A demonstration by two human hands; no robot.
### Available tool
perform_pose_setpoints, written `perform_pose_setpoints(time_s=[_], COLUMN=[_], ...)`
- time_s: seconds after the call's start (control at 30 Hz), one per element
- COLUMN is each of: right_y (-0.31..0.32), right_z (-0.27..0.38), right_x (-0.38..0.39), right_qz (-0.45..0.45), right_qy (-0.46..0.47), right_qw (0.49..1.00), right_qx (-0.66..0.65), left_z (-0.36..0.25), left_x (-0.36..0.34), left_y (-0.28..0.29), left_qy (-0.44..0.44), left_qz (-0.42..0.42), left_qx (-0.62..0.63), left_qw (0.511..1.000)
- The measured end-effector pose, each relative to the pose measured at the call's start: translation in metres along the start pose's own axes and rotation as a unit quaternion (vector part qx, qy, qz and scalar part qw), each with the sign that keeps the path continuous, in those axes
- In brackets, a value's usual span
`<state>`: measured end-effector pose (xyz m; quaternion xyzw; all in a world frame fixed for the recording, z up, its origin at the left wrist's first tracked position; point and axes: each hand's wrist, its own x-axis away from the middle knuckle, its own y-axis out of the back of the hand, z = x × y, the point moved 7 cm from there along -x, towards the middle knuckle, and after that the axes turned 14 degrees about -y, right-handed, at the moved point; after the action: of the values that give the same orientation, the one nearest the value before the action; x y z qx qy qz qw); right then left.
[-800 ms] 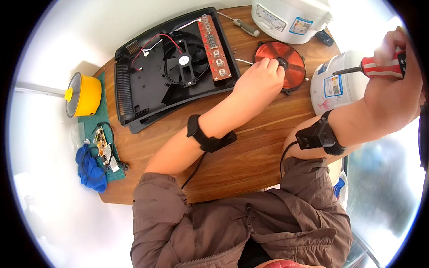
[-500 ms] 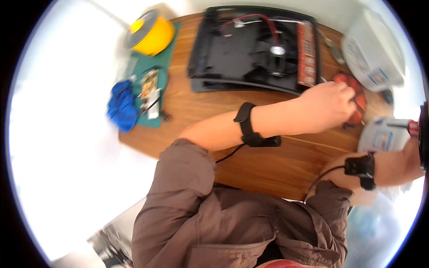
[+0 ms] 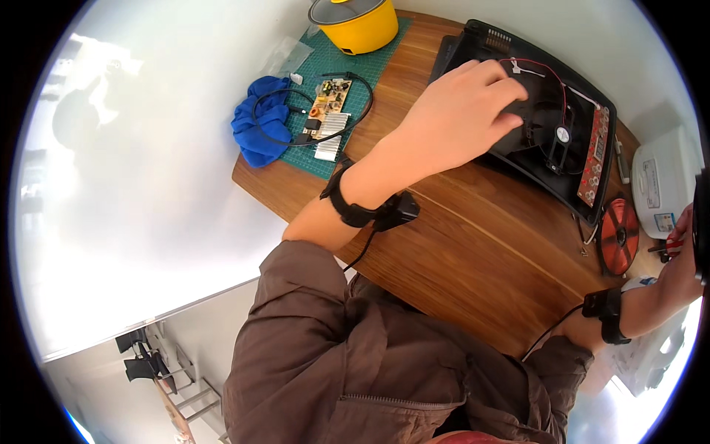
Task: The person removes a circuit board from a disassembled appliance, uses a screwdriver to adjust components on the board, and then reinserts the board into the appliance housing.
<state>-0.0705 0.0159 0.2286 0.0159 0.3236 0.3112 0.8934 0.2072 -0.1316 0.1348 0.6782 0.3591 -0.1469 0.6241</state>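
My left hand [image 3: 470, 115] hovers over the left part of a black appliance housing [image 3: 510, 144], fingers apart and nothing visible between them. Inside the housing are a red wire with a white connector [image 3: 518, 68], a small round white-topped part [image 3: 563, 135] on a black bracket, and a red circuit strip [image 3: 594, 159] along the right side. At the right rim my right hand [image 3: 688, 233] is partly cut off, closed on a screwdriver [image 3: 658, 250] with a red handle. Near it lies a flat reddish coil [image 3: 620, 235] on a black frame.
On the left, a green cutting mat [image 3: 303, 159] carries a circuit board with a heat sink [image 3: 330, 133] and a black cable. A blue cloth [image 3: 260, 122] overlaps the mat. Behind stands a yellow pot [image 3: 362, 28]; a white plastic tub [image 3: 662, 181] is at the right.
My left hand has moved from beside the coil, leftward, to above the housing, and its fingers have opened. The view has turned, shifting the table items. My right hand stays at the right rim.
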Motion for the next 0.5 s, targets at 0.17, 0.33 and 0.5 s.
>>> perform_pose_setpoints(time_s=[0.17, 0.33, 0.5], right_y=[-0.031, -0.046, -0.019], right_z=[0.005, 0.018, -0.021], right_x=[-0.005, -0.01, -0.011], right_qz=[0.002, -0.042, 0.1], right_qy=[-0.014, -0.079, 0.119], right_qw=[0.994, 0.972, 0.987], right_qx=[0.108, 0.217, 0.037], left_z=[0.035, 0.116, 0.199], left_x=[0.046, 0.089, 0.15], left_y=[0.012, 0.06, 0.085], left_qy=[0.086, 0.229, 0.41], left_qz=[0.055, 0.153, 0.322], left_qx=[-0.038, -0.243, -0.259], left_qw=[0.994, 0.93, 0.813])
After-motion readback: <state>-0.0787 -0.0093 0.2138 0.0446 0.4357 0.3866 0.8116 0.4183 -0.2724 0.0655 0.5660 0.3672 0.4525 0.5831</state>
